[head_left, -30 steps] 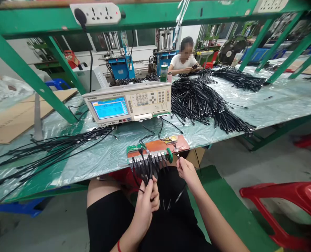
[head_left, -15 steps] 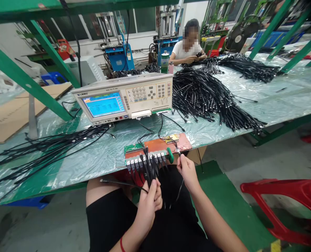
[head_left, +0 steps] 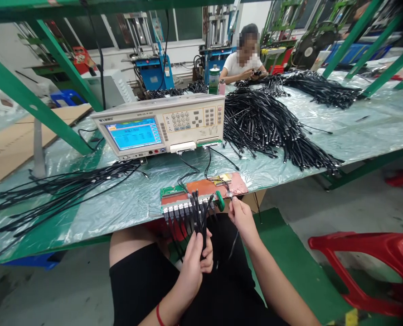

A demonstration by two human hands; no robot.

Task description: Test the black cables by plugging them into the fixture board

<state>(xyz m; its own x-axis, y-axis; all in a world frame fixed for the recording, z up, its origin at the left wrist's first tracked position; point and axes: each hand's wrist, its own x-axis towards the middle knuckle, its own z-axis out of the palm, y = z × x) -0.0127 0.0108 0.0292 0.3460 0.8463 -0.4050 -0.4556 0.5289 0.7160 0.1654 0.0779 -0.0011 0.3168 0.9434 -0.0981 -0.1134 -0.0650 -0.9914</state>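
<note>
My left hand is wrapped round a bundle of black cables, their plug ends pointing up toward the table edge. My right hand pinches the end of a single black cable at a small connector on the right part of the test board. Whether the plug is fully seated there, I cannot tell. Along the board's front edge runs a row of white-labelled sockets with black plugs hanging from them. A green loop sits between the sockets and my right hand.
Behind the board stands a tester with a lit blue screen, wired to it. A big heap of black cables lies to its right, more cables to its left. Across the table sits a co-worker. A red stool stands at right.
My left hand has shifted slightly right with its bundle, and a loose cable end no longer sticks out to its left. The tester's screen shows different text. My right hand stays at the connector.
</note>
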